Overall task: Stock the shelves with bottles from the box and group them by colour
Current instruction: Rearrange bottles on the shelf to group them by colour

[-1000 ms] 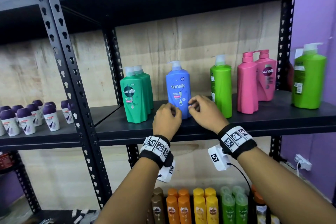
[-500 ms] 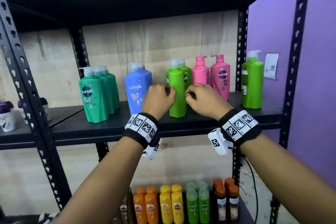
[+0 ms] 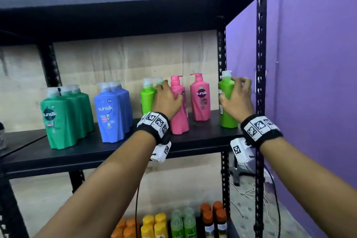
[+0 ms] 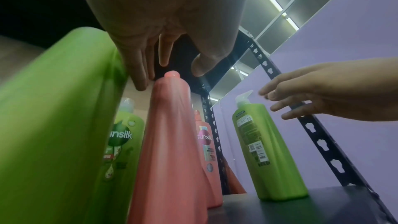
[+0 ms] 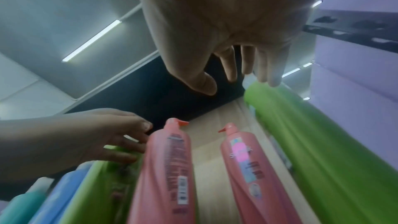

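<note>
While the spread left hand (image 3: 167, 100) rests between bottles, the upright lime-green bottle (image 3: 228, 102) is reached by the nearer, open-fingered right hand (image 3: 236, 102).

Upright pump bottles on black shelf (image 3: 202, 137), L→R: dk green (image 3: 63, 120), blue (image 3: 112, 114), lime pair (image 3: 147, 98), 2 pink (image 3: 200, 100), lone lime (image 3: 227, 102) far R.

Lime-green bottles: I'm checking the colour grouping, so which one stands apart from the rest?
The lime-green bottle at the shelf's far right end, by the right hand; two pink bottles separate it from the other lime-green ones.
</note>
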Demonstrator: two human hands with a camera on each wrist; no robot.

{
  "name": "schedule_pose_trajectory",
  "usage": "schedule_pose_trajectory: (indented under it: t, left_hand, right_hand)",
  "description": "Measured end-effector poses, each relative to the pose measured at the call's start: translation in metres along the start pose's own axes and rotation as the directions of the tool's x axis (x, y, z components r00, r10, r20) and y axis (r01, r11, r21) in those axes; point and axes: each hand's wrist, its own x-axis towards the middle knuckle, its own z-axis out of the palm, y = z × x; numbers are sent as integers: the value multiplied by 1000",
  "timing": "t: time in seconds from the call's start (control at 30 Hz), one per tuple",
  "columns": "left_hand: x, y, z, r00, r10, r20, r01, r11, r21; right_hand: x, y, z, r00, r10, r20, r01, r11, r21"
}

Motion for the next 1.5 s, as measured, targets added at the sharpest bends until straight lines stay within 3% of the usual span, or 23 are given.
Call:
schedule_pose_trajectory:
  t: [0.13,0.23,0.37,0.5,0.63,0.77,1.07,1.3,1.5]
  left_hand:
    - [17,2,17,986,-121,116,125,992,-23]
    - [25,-3,28,979,-178,100,188,977,-100]
    - [27,-8,44,972,-234,37,236,944,-232]
    - [33,-12,53,957,-289,14,277,904,-326]
    - [36,-21,59,915,-385,123,401,830,-388]
    - [29,-27,65,924,-372,85,363,788,-497]
    - [14,10,78,956,-292,-22,245,837,-489]
    - [12,41,97,954,-299,16,266,822,-504]
    - [8,58,108,954,-300,0,255,810,-528]
  right_hand:
    - [30,19,2,984,155,92,-161,985,65]
    - [44,33,9,951,245,189,-272,953,136]
    - [50,50,20,939,249,236,-304,922,238]
    - [45,54,42,940,283,193,-324,916,235]
    - [41,53,53,948,298,109,-317,914,254]
    - [32,52,50,938,332,97,-345,871,349]
    - [3,32,29,956,291,29,-278,874,399]
    - [-9,19,2,982,153,-108,-84,876,475]
    - [-17,12,-22,982,118,-147,-31,871,490]
